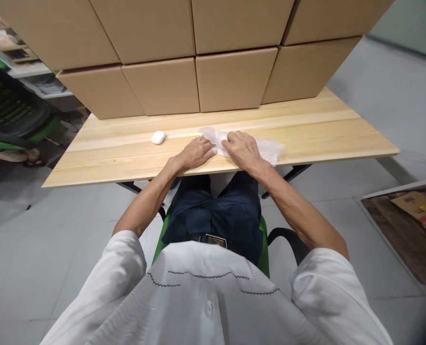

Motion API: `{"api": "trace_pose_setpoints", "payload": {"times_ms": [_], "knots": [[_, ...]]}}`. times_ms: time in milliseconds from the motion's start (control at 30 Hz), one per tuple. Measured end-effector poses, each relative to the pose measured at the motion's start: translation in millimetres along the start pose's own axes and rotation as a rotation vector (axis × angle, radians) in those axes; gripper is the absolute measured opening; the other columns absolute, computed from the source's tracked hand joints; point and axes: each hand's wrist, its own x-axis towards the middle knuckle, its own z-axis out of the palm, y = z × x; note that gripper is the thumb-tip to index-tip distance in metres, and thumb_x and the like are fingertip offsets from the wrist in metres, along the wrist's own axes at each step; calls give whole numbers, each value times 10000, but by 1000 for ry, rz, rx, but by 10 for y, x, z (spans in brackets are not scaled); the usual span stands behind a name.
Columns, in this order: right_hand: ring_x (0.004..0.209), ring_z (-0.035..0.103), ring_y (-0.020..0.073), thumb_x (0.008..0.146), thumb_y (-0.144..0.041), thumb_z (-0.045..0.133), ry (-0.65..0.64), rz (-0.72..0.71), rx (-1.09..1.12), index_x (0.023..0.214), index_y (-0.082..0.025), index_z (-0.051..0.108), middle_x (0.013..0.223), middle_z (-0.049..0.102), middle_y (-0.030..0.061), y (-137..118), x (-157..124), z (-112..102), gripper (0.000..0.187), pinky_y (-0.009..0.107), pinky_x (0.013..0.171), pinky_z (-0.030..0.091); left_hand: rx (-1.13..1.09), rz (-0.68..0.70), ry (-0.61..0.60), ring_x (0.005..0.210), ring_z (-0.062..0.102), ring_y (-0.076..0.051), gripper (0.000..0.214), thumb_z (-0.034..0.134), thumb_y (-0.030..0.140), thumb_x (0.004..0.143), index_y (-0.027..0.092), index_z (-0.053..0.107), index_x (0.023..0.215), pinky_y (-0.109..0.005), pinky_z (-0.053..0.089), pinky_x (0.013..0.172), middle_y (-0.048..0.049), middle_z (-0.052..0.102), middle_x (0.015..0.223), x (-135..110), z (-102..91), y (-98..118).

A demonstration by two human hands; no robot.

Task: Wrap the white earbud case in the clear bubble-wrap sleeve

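Note:
A clear, crumpled plastic bag [270,149] lies on the light wooden table [119,153] near its front edge. My left hand [197,152] rests flat on the table and its fingertips pinch the bag's left end. My right hand [244,149] lies on top of the bag's middle, fingers curled into the plastic. A small white oval object [158,137] sits on the table to the left of my left hand, apart from it.
Two rows of stacked cardboard boxes [230,79] stand along the back of the table. I sit on a green chair [263,239]. Shelves and a green-and-black chair [15,115] are at the left. Flattened cardboard [417,211] lies on the floor at the right.

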Motion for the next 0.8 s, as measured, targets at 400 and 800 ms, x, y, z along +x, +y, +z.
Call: {"api": "trace_pose_setpoints", "payload": {"times_ms": [400,800], "knots": [[1247,611,366,1226,-171,415,-8,10,36,1342,-145,841,1487,802,192,-162,-67,-41,442,444,881,407,69,-32,-13,1508,694,-408,609,336,444,1226,102,816,1376,-590,478,1392,-255,797,1532,0,-1,44],[1201,615,361,1180,-152,468,-16,4,106,1289,-166,864,1388,854,169,-99,-125,6,410,441,900,450,-9,-102,27,1438,710,-389,526,420,478,1194,149,814,1312,-556,552,1329,-220,801,1520,-105,-78,-20]]}}
